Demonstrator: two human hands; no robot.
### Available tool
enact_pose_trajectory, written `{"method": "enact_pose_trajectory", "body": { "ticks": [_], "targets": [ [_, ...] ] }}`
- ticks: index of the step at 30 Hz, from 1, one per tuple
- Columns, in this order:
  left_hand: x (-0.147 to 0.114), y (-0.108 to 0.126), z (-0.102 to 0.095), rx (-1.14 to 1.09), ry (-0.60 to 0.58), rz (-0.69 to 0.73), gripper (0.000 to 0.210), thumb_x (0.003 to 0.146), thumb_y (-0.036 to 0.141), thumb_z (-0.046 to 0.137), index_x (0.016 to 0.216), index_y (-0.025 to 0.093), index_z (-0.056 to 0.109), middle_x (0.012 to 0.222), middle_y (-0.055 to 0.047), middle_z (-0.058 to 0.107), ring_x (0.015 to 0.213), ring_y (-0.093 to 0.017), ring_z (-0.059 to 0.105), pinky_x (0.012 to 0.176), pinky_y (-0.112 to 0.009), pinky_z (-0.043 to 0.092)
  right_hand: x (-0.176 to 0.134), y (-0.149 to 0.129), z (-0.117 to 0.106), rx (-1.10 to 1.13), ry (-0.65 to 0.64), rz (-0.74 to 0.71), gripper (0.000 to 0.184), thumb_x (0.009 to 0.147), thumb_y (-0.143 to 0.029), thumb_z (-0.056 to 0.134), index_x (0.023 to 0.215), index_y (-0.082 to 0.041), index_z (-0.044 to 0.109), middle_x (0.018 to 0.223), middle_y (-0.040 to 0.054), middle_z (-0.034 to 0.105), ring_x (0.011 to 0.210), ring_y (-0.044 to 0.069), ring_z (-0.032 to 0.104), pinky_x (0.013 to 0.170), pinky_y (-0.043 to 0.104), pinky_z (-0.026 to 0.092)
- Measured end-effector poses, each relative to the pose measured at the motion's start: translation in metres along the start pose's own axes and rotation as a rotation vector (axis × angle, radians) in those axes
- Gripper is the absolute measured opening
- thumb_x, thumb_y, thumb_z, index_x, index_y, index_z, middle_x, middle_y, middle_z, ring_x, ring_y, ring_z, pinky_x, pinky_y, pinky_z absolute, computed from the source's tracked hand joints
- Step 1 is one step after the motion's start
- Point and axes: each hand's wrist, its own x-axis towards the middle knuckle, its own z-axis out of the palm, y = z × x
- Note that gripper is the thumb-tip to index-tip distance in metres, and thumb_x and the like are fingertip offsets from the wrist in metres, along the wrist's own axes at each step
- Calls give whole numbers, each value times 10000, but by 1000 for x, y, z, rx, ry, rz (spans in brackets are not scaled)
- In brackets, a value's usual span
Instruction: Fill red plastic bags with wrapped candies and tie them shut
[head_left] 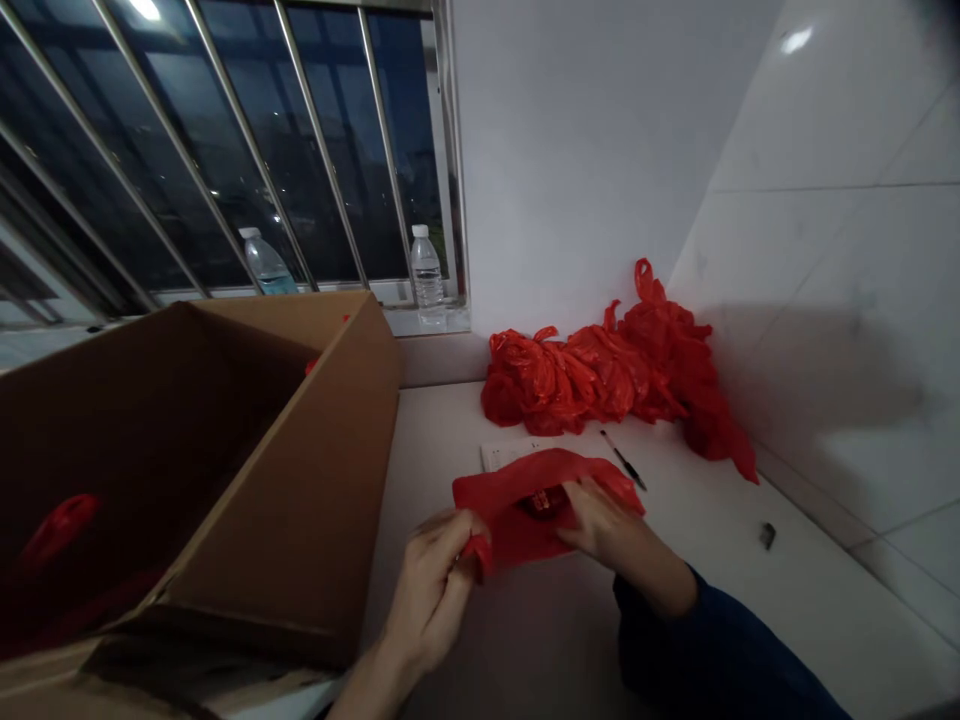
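Observation:
A red plastic bag [517, 545] is spread above the white table in front of me. My left hand [435, 580] is closed around a gathered edge of it, on the bag's left side. My right hand [600, 520] reaches into the bag's opening from the right, its fingertips partly hidden by the red film. Inside the opening shows a small dark red item [546, 500] with lighter print, close to the right fingers. I cannot make out what it is or whether those fingers grip it.
A large open cardboard box [300, 480] with red bags inside stands at left. Piled red bags [592, 370] lie against the wall. A pen [624, 462], a printed paper [495, 457] and a small dark object [766, 535] lie on the table [720, 600]. Two bottles stand by the barred window.

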Motion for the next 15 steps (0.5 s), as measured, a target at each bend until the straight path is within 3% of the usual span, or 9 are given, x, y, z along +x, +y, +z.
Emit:
{"method": "enact_pose_trajectory", "body": {
  "ticks": [3, 6, 10, 12, 15],
  "targets": [
    [7, 0, -3, 239, -97, -2, 221, 940, 258, 351, 881, 215, 560, 720, -24, 618, 653, -185, 566, 621, -307, 388, 0, 5, -10, 109, -105, -16, 481, 678, -226, 759, 1136, -266, 619, 1046, 70, 699, 965, 295, 659, 825, 401, 515],
    [17, 7, 0, 372, -182, -18, 284, 946, 353, 450, 1145, 232, 613, 974, -53, 697, 820, -214, 631, 736, -336, 438, 5, -7, -25, 199, -234, -73, 524, 677, -258, 785, 1166, -283, 598, 1067, 53, 686, 947, 271, 662, 822, 386, 523],
    [26, 7, 21, 429, -279, 40, 352, 936, 390, 528, 1255, 283, 627, 1243, -66, 662, 1050, -268, 594, 899, -409, 418, 13, -10, -20, 238, -223, -125, 555, 723, -204, 735, 1241, -269, 549, 1181, 68, 650, 1045, 253, 641, 840, 350, 527],
    [26, -3, 34, 456, -309, -3, 321, 954, 379, 504, 1215, 272, 658, 1160, -79, 703, 1032, -281, 590, 909, -447, 401, 15, 1, -8, 220, -145, -113, 461, 797, -187, 650, 1236, -294, 559, 1174, 48, 670, 1046, 237, 653, 836, 343, 538],
    [23, -25, 47, 580, -283, -145, 320, 986, 378, 444, 1088, 244, 716, 877, -100, 746, 968, -308, 604, 893, -494, 375, 12, 29, 12, 137, -4, -8, 307, 850, -226, 599, 1147, -296, 626, 1031, 49, 723, 915, 263, 699, 744, 367, 558]
  ]
}}
